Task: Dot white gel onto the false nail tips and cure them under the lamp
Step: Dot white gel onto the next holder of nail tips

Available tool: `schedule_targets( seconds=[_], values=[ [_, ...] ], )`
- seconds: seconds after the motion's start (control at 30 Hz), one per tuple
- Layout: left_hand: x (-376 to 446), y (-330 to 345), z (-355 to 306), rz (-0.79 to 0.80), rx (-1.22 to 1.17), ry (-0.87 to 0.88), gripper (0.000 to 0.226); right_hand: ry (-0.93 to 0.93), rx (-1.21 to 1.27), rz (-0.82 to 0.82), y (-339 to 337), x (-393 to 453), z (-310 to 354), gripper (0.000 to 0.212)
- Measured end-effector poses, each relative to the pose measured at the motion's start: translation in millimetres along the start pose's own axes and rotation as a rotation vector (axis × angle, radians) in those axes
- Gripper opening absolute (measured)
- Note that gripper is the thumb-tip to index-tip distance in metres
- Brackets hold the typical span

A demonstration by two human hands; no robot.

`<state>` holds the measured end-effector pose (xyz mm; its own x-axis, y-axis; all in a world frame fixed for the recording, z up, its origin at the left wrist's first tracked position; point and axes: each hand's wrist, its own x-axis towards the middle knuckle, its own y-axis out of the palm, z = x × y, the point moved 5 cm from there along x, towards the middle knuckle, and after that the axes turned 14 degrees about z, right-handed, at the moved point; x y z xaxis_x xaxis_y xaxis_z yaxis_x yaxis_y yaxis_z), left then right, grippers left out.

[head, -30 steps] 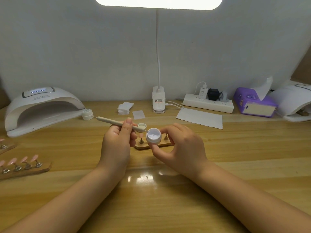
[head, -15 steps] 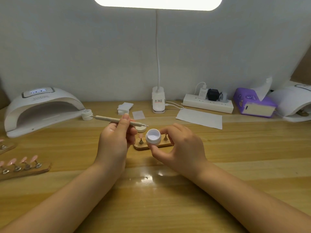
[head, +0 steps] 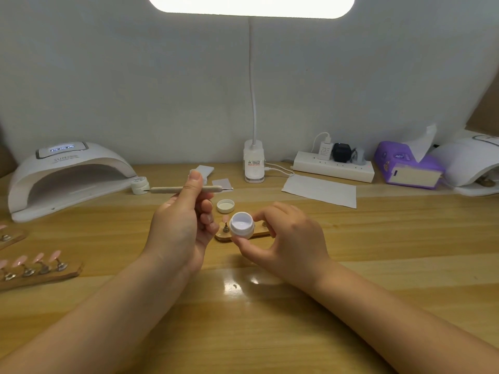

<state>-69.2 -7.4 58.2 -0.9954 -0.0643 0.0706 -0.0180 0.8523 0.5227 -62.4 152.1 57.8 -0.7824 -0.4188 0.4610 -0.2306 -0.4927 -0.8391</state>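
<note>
My right hand [head: 286, 238] holds a small open jar of white gel [head: 242, 224] between thumb and fingers, tilted toward me. My left hand [head: 183, 225] pinches a beige dotting pen [head: 167, 189] held level, its metal tip pointing right, above and left of the jar. Behind the jar lies a small wooden holder [head: 259, 234] with a pink nail tip [head: 224, 218] on a stand; the jar hides most of the holder. The jar's white lid [head: 225, 206] lies upturned just behind. A white curing lamp [head: 67, 176] stands at the far left.
Two wooden holders with pink nail tips [head: 37, 268] lie at the left edge. A second small jar [head: 140, 185] sits by the lamp. At the back stand a desk lamp base [head: 253, 164], power strip [head: 333, 166], paper sheet [head: 320, 190], purple tissue pack [head: 407, 168].
My left hand has lifted the pen up and away from the jar, from the tip dipping at the jar's rim to level above it. My right hand keeps the jar in place.
</note>
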Motion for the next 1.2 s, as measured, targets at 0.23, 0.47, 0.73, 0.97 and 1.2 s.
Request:
schedule_targets(
  seconds=[0.23, 0.47, 0.73, 0.97, 1.2],
  values=[
    [1, -5, 4, -0.066, 0.022, -0.059, 0.036, 0.011, -0.005, 0.016, 1, 0, -1, 0.04],
    [7, -13, -1, -0.036, 0.101, 0.083, 0.023, 0.032, 0.023, -0.051, -9, 4, -8, 0.034],
    [14, -28, 8, -0.089, 0.122, 0.018, 0.031, 0.423, 0.021, -0.036, -22, 13, -79, 0.031],
    [13, -38, 14, -0.223, 0.21, 0.003, 0.035, 0.62, 0.016, 0.174, -5, 9, -111, 0.025],
    [14, -36, 18, -0.198, 0.191, 0.013, 0.035, 0.652, -0.062, 0.249, 0, 8, -112, 0.034]
  ],
)
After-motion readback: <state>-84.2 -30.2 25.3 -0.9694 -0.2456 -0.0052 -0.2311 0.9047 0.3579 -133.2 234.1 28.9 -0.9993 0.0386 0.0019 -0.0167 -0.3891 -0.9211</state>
